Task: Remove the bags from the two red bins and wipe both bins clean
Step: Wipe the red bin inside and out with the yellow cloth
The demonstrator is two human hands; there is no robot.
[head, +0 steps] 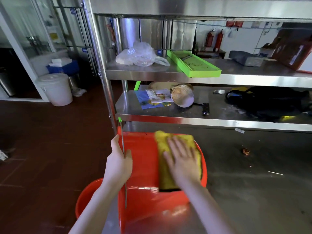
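A red bin (143, 162) lies on its side on the steel table, its outer wall facing up. My left hand (119, 159) grips the bin's left edge together with its thin metal handle wire (122, 141), which has a green tip. My right hand (183, 161) lies flat, fingers spread, pressing a yellow cloth (164, 169) onto the bin's wall. A second red bin (87, 198) stands lower left, beside the table, partly hidden by my left arm. No bag shows in either bin.
The steel table (253, 174) stretches right, with a small scrap (246, 151) on it. Shelves above it carry a knife (205, 108), a black bag (270, 102), papers, a clear plastic bag (138, 55) and a green tray (194, 65). A white bucket (55, 89) stands on the floor at left.
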